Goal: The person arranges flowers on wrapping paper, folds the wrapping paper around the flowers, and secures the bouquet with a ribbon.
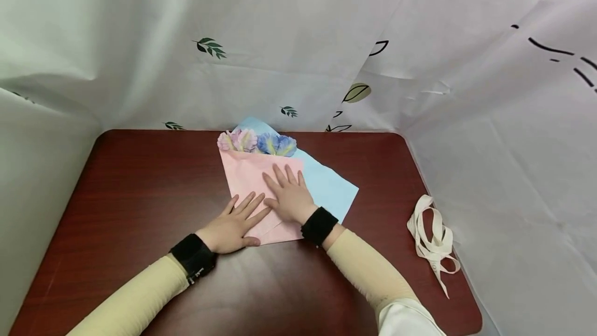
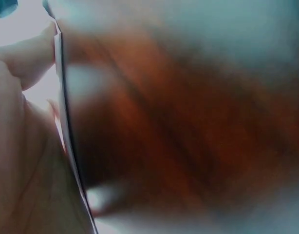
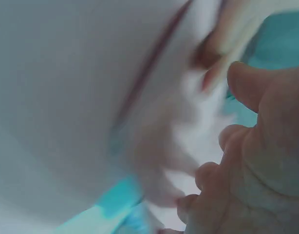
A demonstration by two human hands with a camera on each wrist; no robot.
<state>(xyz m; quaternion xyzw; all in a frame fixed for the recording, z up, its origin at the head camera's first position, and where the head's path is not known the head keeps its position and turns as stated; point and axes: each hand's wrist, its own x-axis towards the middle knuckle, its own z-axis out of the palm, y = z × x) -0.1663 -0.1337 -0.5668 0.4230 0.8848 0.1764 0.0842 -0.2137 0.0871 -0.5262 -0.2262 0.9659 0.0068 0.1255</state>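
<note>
Pink wrapping paper lies folded over a sheet of light blue paper on the table. Pale pink-lilac flowers and blue flowers show above its top edge; their stems are hidden. My left hand lies flat with spread fingers over the paper's lower left edge. Higher up, to the right, my right hand presses on the pink paper, fingers straight and spread. In the blurred left wrist view, the palm is at the left side. The right wrist view catches the right palm beside blurred pale paper.
A loosely bundled cream ribbon lies near the right edge of the dark red-brown table. Pale cloth with leaf prints hangs behind the table and along its sides. Both wrists wear black bands.
</note>
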